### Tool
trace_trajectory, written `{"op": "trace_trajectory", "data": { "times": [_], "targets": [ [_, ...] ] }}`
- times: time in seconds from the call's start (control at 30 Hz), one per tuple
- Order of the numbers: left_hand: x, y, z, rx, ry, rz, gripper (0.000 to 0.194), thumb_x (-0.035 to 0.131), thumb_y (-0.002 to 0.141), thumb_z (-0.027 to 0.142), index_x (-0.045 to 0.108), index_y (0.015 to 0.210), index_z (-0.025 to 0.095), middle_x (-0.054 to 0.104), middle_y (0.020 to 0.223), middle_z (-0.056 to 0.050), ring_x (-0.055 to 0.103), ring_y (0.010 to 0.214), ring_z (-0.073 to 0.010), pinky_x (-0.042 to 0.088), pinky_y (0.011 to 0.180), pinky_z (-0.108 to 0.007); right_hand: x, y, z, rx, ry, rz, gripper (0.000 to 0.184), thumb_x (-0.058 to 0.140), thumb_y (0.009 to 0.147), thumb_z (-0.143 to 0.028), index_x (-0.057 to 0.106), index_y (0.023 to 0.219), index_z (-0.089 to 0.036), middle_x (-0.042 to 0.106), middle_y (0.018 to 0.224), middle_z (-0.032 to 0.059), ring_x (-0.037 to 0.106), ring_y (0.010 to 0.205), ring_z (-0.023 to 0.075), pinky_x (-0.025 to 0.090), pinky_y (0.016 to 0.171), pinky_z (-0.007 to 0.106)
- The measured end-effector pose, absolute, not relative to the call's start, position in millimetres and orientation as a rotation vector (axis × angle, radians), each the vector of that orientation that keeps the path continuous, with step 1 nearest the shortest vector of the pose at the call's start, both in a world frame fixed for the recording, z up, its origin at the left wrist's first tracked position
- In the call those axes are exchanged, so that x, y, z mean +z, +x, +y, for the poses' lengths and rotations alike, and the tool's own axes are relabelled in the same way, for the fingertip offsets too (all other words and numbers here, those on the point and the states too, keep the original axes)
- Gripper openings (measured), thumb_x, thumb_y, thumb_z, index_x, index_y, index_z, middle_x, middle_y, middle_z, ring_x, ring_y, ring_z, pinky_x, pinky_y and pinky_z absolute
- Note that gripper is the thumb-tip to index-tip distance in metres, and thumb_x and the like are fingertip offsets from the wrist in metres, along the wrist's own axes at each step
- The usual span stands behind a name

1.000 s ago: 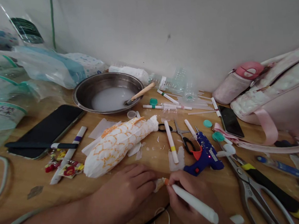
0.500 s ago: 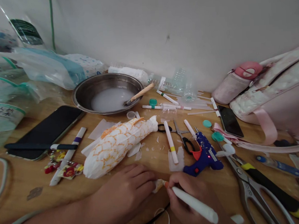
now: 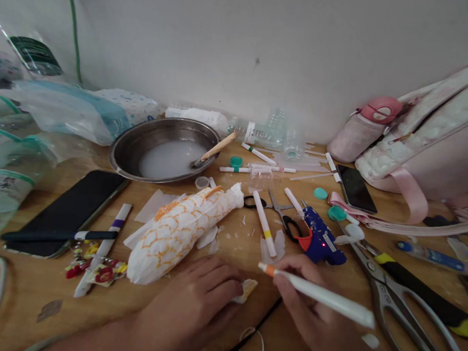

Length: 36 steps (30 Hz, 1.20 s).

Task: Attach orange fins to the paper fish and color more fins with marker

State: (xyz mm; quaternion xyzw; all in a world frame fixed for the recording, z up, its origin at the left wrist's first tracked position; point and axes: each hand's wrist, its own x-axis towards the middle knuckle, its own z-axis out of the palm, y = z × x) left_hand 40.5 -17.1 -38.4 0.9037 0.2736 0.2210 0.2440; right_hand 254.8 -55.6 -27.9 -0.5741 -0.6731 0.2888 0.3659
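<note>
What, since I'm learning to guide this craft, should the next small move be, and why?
Probably lower the orange-banded marker onto the small white piece: the marker is uncapped and held clear by the right hand, while the left hand touches the piece, which shows white beside orange-yellow marks.

Left hand [image 3: 205, 300] bare, back gently rounded; left forearm [image 3: 97, 340] bare to view's edge; right hand [image 3: 313, 309] also bare.

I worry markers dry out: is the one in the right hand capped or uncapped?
Uncapped: the marker shows its narrow tip beyond the orange band.
</note>
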Motion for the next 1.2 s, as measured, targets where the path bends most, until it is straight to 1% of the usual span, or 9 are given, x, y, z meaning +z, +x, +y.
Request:
{"op": "trace_trajectory", "data": {
  "times": [0.1,0.17,0.27,0.5,0.6,0.7,0.83,1.0,1.2],
  "targets": [
    [-34,40,-19,0.732,2.226,0.815,0.012,0.055,0.089,0.014,0.057,0.097,0.022,0.066,0.097,-0.001,0.063,0.085,-0.0158,0.052,0.074,-0.024,-32,252,-58,0.939,-1.488,-1.497,0.017,0.045,0.096,-0.036,0.057,0.102,-0.027,0.067,0.078,-0.0009,0.060,0.060,0.0106,0.051,0.053,0.017],
    [-32,41,-21,0.803,2.111,0.838,0.013,0.057,0.089,0.015,0.055,0.098,0.024,0.065,0.097,0.000,0.062,0.086,-0.0142,0.051,0.076,-0.023,-35,244,-62,1.129,-1.467,-1.353,0.013,0.053,0.092,-0.038,0.058,0.098,-0.028,0.066,0.077,-0.0023,0.060,0.061,0.0105,0.052,0.056,0.017],
    [-32,44,-26,0.824,2.026,0.832,0.015,0.060,0.088,0.015,0.053,0.097,0.025,0.065,0.098,0.002,0.062,0.089,-0.0140,0.050,0.078,-0.023,-41,232,-68,1.318,-1.408,-1.116,0.018,0.067,0.081,-0.034,0.055,0.093,-0.028,0.061,0.075,-0.0057,0.057,0.059,0.0093,0.050,0.056,0.016],
    [-40,41,-34,0.704,1.809,0.841,0.022,0.064,0.085,0.033,0.054,0.101,0.024,0.066,0.091,0.000,0.062,0.079,-0.0175,0.052,0.070,-0.026,-47,229,-68,1.487,-1.325,-1.003,0.020,0.066,0.075,-0.020,0.049,0.084,-0.026,0.056,0.070,-0.0077,0.055,0.057,0.0092,0.046,0.055,0.019],
    [-38,45,-31,0.582,1.651,0.883,0.019,0.052,0.089,0.038,0.057,0.086,0.020,0.059,0.070,0.001,0.053,0.061,-0.0141,0.046,0.054,-0.021,-39,229,-67,1.530,-1.385,-1.070,0.019,0.065,0.071,-0.017,0.051,0.079,-0.025,0.056,0.066,-0.0082,0.052,0.055,0.0076,0.042,0.052,0.016],
    [-36,50,-26,0.409,1.621,0.917,0.027,0.047,0.087,0.038,0.055,0.070,0.018,0.049,0.061,0.003,0.044,0.056,-0.0123,0.038,0.050,-0.020,-31,228,-66,1.571,-1.408,-1.132,0.020,0.064,0.068,-0.013,0.051,0.077,-0.024,0.057,0.065,-0.0086,0.052,0.056,0.0064,0.039,0.053,0.014],
    [-34,53,-21,0.313,1.562,0.978,0.028,0.047,0.084,0.039,0.053,0.067,0.018,0.045,0.061,0.004,0.040,0.057,-0.0119,0.035,0.051,-0.020,-28,227,-65,1.632,-1.388,-1.107,0.020,0.066,0.071,-0.016,0.051,0.082,-0.024,0.059,0.071,-0.0066,0.054,0.062,0.0081,0.043,0.058,0.017],
    [-30,51,-19,0.474,1.473,1.032,0.029,0.047,0.084,0.041,0.055,0.069,0.018,0.048,0.061,0.004,0.041,0.057,-0.0119,0.034,0.051,-0.020,-33,225,-68,1.640,-1.312,-1.080,0.024,0.067,0.071,-0.020,0.050,0.088,-0.024,0.058,0.072,-0.0065,0.054,0.061,0.0084,0.043,0.058,0.019],
    [-31,51,-23,0.451,1.447,1.064,0.028,0.046,0.080,0.043,0.049,0.065,0.019,0.042,0.059,0.005,0.037,0.056,-0.0120,0.032,0.051,-0.022,-35,223,-67,1.388,-1.443,-1.088,0.020,0.064,0.072,-0.018,0.050,0.085,-0.026,0.056,0.070,-0.0081,0.050,0.057,0.0070,0.044,0.056,0.016]
  ]
}}
